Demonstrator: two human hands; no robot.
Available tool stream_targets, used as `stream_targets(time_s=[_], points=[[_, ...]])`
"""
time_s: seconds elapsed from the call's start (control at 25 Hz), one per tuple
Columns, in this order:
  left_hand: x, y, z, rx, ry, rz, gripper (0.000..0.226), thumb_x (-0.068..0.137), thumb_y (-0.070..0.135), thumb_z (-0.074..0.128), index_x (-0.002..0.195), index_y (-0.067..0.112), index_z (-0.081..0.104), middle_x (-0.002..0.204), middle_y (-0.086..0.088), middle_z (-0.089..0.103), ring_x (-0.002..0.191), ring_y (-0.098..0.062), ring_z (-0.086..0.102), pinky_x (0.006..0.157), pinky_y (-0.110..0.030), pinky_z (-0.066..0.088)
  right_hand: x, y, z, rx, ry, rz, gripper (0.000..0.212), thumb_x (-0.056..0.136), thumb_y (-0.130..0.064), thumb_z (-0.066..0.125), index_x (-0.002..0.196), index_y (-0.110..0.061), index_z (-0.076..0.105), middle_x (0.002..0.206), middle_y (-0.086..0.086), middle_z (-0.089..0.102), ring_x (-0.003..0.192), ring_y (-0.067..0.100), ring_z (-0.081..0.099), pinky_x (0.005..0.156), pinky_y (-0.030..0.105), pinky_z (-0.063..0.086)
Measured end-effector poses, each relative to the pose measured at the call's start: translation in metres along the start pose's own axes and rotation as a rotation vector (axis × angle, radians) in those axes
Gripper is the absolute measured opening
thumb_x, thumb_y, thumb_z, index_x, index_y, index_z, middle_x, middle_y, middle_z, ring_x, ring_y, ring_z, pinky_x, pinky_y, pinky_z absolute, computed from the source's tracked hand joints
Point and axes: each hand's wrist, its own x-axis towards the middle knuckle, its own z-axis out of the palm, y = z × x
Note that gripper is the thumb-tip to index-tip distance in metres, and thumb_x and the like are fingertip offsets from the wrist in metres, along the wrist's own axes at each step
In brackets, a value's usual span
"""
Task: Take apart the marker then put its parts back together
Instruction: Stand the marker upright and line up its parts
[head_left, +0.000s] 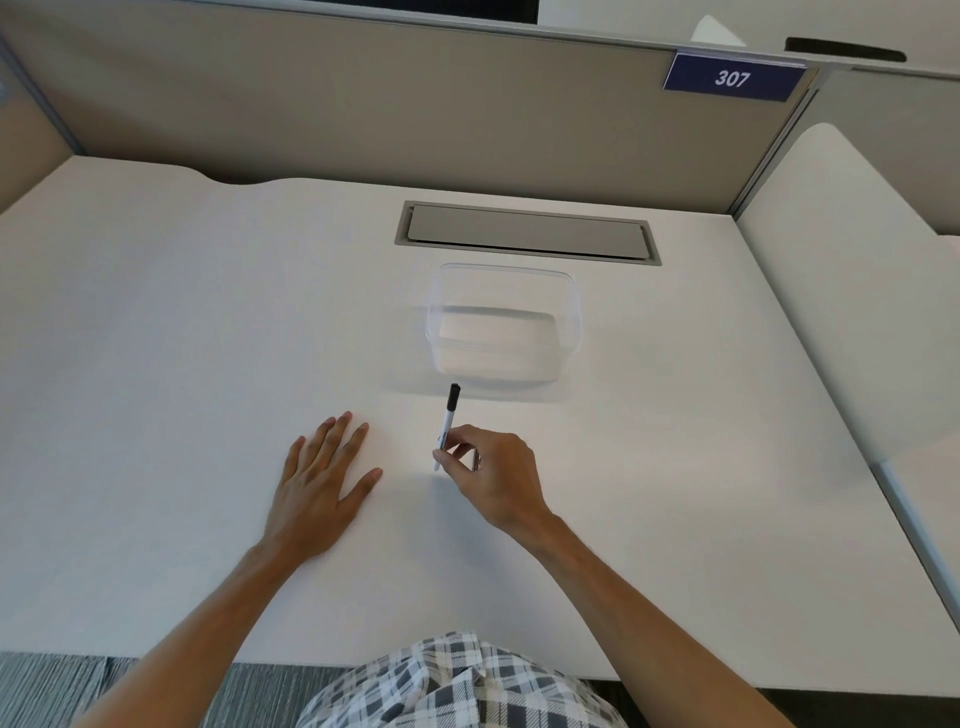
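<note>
While the marker (448, 423) is pinched at its near end by the right hand (491, 475), cap still on, the flat left hand (322, 480) resting on the counter (182, 322) should be brought to the black cap (453, 395); the cap is best pulled straight off.

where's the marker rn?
Head view, centre of the desk: the marker is pinched in the right hand, cap end pointing toward the clear container just beyond it.

White desk (208, 312) – beige partition (363, 104) behind, "307" sign (732, 78); grey carpet (52, 686) below.
</note>
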Motion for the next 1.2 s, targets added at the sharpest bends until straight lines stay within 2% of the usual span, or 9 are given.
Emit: stream_targets(time_s=[0.04,0.24,0.36,0.48,0.6,0.68,0.88,1.08,1.2], points=[[0.000,0.000,0.001,0.000,0.005,0.000,0.070,0.090,0.064,0.017,0.152,0.031,0.019,0.162,0.005,0.012,0.149,-0.012,0.007,0.120,-0.041,0.008,0.000,-0.001,-0.003,0.015,0.024,-0.011,0.008,0.088,-0.035,0.068,0.093,-0.029,0.071,0.081,-0.016,0.075,0.057,-0.009,0.054,0.067,0.028,0.043],[0.000,-0.002,0.002,0.007,0.014,0.001,0.069,0.091,0.063,0.018,0.152,0.031,0.019,0.162,0.005,0.013,0.148,-0.012,0.007,0.120,-0.042,0.009,0.000,-0.008,-0.010,0.014,0.173,-0.136,0.005,0.086,-0.031,0.071,0.089,-0.027,0.072,0.083,-0.016,0.076,0.064,-0.014,0.055,0.058,0.012,0.037],[0.000,-0.001,0.002,0.009,0.014,0.000,0.069,0.091,0.063,0.018,0.152,0.031,0.019,0.162,0.005,0.013,0.149,-0.012,0.007,0.120,-0.042,0.009,-0.003,-0.006,-0.004,-0.012,0.145,-0.124,0.007,0.087,-0.032,0.070,0.091,-0.027,0.072,0.083,-0.014,0.076,0.059,-0.015,0.051,0.061,0.023,0.044],[0.000,0.000,0.001,0.005,0.021,0.001,0.070,0.091,0.064,0.017,0.152,0.030,0.021,0.162,0.004,0.014,0.149,-0.013,0.009,0.120,-0.042,0.009,-0.007,-0.001,0.005,-0.078,0.098,-0.114,0.010,0.089,-0.032,0.070,0.095,-0.025,0.074,0.083,-0.010,0.076,0.053,-0.005,0.049,0.063,0.025,0.039],[0.000,0.000,0.002,0.007,0.016,0.003,0.071,0.090,0.064,0.016,0.152,0.029,0.019,0.162,0.005,0.013,0.149,-0.013,0.007,0.121,-0.042,0.009,-0.009,0.003,0.011,-0.144,0.069,-0.131,0.013,0.090,-0.030,0.069,0.099,-0.022,0.074,0.084,-0.009,0.077,0.067,0.009,0.063,0.062,0.021,0.032],[0.000,0.000,0.002,-0.001,0.019,0.002,0.071,0.090,0.064,0.016,0.152,0.029,0.020,0.162,0.004,0.013,0.149,-0.013,0.007,0.121,-0.043,0.009,-0.010,0.005,0.012,-0.154,0.074,-0.138,0.014,0.090,-0.031,0.068,0.100,-0.022,0.074,0.084,-0.009,0.077,0.071,0.012,0.065,0.061,0.021,0.032],[0.000,0.000,0.002,-0.001,0.022,0.009,0.070,0.091,0.064,0.017,0.152,0.030,0.019,0.162,0.004,0.013,0.149,-0.013,0.007,0.121,-0.042,0.008,-0.002,-0.001,-0.003,-0.110,0.109,-0.140,0.013,0.089,-0.031,0.071,0.097,-0.022,0.075,0.084,-0.009,0.077,0.067,0.010,0.065,0.067,0.024,0.042],[0.000,-0.001,0.003,0.005,0.016,0.000,0.070,0.091,0.064,0.016,0.152,0.031,0.019,0.162,0.005,0.013,0.149,-0.013,0.007,0.121,-0.042,0.007,0.008,-0.016,-0.018,-0.049,0.296,-0.273,0.008,0.085,-0.026,0.076,0.090,-0.020,0.076,0.080,-0.010,0.077,0.068,0.005,0.068,0.058,0.017,0.043],[0.000,0.000,0.002,0.005,0.019,-0.003,0.070,0.091,0.064,0.017,0.152,0.030,0.020,0.162,0.005,0.014,0.149,-0.014,0.009,0.120,-0.041,0.008,0.003,-0.018,-0.010,-0.083,0.321,-0.297,0.009,0.083,-0.027,0.077,0.090,-0.020,0.076,0.079,-0.008,0.076,0.058,-0.001,0.056,0.057,0.020,0.044]])
